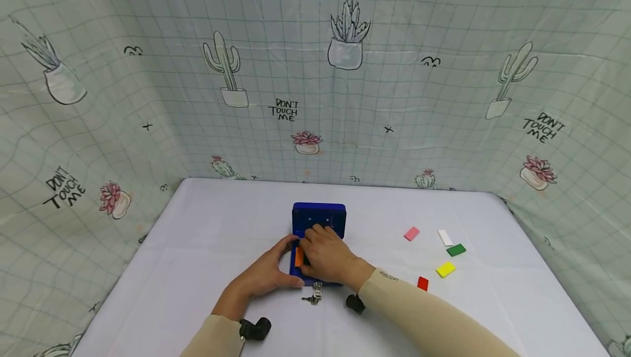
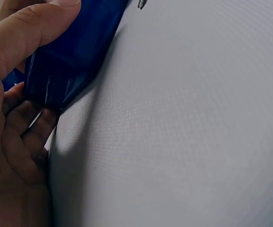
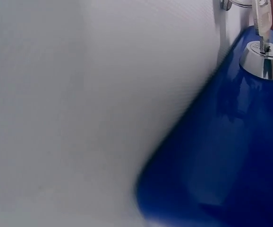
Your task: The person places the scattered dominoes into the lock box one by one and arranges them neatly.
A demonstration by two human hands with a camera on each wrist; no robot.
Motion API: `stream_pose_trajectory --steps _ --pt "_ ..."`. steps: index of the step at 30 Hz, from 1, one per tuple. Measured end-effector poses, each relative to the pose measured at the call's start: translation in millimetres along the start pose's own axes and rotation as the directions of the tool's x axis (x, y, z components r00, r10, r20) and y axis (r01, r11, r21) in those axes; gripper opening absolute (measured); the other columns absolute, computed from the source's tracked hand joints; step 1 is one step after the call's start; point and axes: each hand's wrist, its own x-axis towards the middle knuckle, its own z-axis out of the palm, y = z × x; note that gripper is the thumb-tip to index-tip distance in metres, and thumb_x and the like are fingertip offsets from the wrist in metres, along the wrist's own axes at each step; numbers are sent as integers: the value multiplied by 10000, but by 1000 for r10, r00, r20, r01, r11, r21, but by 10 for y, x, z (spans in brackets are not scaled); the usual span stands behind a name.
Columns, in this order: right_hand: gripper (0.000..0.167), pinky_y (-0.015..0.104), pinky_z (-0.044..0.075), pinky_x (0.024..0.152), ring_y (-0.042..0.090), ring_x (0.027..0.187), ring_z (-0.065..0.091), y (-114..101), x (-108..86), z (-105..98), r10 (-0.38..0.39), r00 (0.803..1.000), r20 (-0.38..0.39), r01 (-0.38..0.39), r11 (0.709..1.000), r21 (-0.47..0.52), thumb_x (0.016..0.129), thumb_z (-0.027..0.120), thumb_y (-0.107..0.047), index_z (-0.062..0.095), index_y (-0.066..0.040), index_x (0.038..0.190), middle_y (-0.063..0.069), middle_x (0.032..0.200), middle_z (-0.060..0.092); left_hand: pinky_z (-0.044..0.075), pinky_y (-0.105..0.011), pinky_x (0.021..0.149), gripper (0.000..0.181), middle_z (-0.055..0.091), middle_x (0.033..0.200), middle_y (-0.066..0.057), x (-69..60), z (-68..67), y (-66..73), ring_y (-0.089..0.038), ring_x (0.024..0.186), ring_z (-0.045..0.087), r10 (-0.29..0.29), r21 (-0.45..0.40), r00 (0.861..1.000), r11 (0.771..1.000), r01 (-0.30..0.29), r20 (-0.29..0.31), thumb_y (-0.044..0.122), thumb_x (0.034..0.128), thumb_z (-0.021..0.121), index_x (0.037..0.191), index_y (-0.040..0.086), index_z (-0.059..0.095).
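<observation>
Lower centre, the left hand [image 1: 266, 272], widely curved, grips the glossy blue rectangular box [image 1: 319, 214], judged stiff, slippery, best held by its sides. The right hand's [image 1: 327, 253] hold is hidden; cannot tell.

"What's worn on the arms?"
"A long, plain beige left sleeve [image 1: 214, 338] and a right sleeve [image 1: 419, 307] in matching beige."
"Any markings?"
"Small dark lettering [image 1: 389, 275] by the right sleeve's end, though I can't read it for certain."
"Anything else?"
"A chunky black left camera [image 1: 256, 328] and a black right camera [image 1: 355, 303]."
</observation>
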Motion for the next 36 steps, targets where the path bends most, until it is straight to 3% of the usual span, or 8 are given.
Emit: stream_pose_trajectory --steps 28,36 --pt "487 356 508 892 180 1036 572 -10 4 29 -31 999 11 31 999 -36 937 728 -555 757 -141 1192 -20 1086 659 200 -663 1276 1098 337 1708 -164 -3 14 30 -397 1599 258 9 30 1000 1000 -8 -18 327 776 951 1659 183 314" --pt "493 371 530 894 195 1027 575 29 -40 29 -2 999 -53 3 1000 23 947 704 -555 721 -139 1211 -4 1097 671 215 -657 1273 1091 361 1695 -169 -3 2 9 -394 1588 284 14 37 1000 999 -13 -19 328 776 948 1656 185 321"
